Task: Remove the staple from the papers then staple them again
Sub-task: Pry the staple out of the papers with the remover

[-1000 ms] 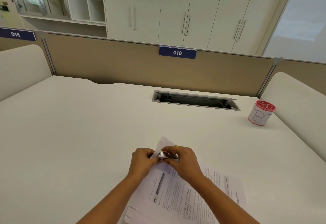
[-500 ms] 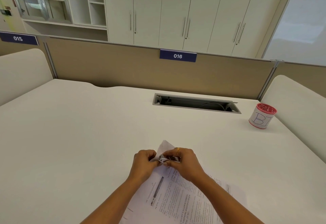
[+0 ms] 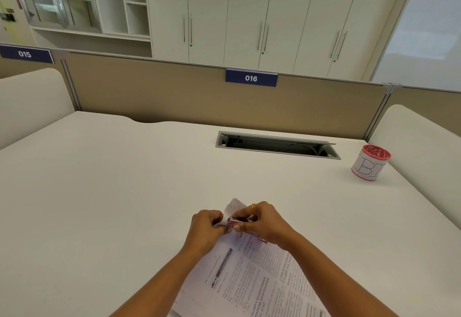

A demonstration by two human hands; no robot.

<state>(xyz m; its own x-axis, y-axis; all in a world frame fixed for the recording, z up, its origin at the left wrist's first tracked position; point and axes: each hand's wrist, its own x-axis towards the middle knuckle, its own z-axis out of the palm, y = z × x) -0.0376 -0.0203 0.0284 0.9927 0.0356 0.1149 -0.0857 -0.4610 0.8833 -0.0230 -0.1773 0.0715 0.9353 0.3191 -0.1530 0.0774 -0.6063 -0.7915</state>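
Papers lie on the counter near its front edge, far corner lifted. Left hand pinches that corner; right hand fingers grip a small pink-and-silver tool against it. Red cup stands well apart, far right.

My left hand and right hand sit close together, fingertips facing, near the front edge of the white desk. Both bare forearms reach in from that edge and converge. My left fingers curl and pinch the lifted corner of the printed white papers. My right fingers and thumb curl round a small pink-and-silver metal tool. A gold ring sits on one right finger.
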